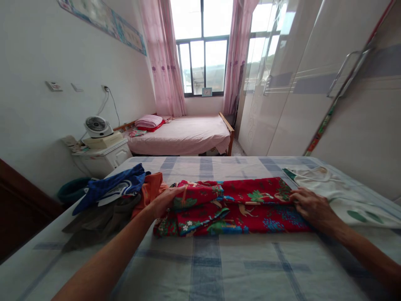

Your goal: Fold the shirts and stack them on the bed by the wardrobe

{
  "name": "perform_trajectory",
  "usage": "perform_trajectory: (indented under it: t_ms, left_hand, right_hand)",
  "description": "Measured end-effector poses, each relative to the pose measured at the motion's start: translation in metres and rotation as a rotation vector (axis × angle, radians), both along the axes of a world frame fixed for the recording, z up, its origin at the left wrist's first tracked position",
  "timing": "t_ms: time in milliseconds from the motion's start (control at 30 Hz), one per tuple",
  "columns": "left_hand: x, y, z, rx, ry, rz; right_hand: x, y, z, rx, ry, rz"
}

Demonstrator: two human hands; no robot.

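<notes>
Bed (pixel 206 267) w/ blue-check sheet carries all. Red floral cloth (pixel 232 207), folded in a long band, lies across bed's middle. Clothes pile (pixel 109 196) touches its left end, white garment (pixel 338 192) its right. Left hand (pixel 166 200) flat, fingers spread, on left end; right hand (pixel 311 205) flat on right end, no pinch seen.

Cloth (pixel 232 207): red, printed with green, blue and white flowers. Bedsheet (pixel 206 267): pale with blue-grey checks. Pile of clothes (pixel 115 194): blue, orange, grey-brown. Garment (pixel 341 192) (right side): white with green leaf marks. Curtains (pixel 163 58): pink.
</notes>
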State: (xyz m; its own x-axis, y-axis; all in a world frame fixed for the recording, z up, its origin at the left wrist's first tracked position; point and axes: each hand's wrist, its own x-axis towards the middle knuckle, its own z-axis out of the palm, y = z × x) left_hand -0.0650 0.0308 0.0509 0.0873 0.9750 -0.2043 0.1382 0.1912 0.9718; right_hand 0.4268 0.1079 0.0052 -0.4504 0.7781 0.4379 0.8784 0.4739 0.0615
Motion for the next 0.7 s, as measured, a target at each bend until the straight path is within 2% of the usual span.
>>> perform_trajectory:
  t_ms: [100, 200, 300, 400, 500, 600, 700]
  left_hand:
    - [0.011, -0.001, 0.009, 0.148, 0.06, -0.022]
    - [0.02, -0.006, 0.015, 0.255, 0.237, -0.087]
    - [0.026, -0.011, 0.011, 0.301, 0.368, -0.102]
    - [0.029, -0.012, 0.0, 0.25, 0.335, -0.039]
    - [0.024, -0.009, -0.007, 0.206, 0.347, 0.11]
    - [0.01, -0.006, -0.006, 0.248, 0.626, 0.193]
    - [-0.009, 0.004, 0.0, 0.309, 0.911, 0.339]
  right_hand:
    - [-0.024, -0.007, 0.009, -0.015, 0.117, -0.03]
    - [-0.068, -0.019, 0.026, -0.167, 0.292, 0.054]
    - [-0.116, -0.028, 0.037, -0.352, 0.396, 0.159]
    - [-0.159, -0.033, 0.037, -0.491, 0.442, 0.228]
    - [-0.193, -0.038, 0.036, -0.442, 0.444, 0.292]
    - [-0.216, -0.039, 0.04, -0.333, 0.363, 0.367]
    - [-0.222, -0.025, 0.042, -0.285, 0.293, 0.411]
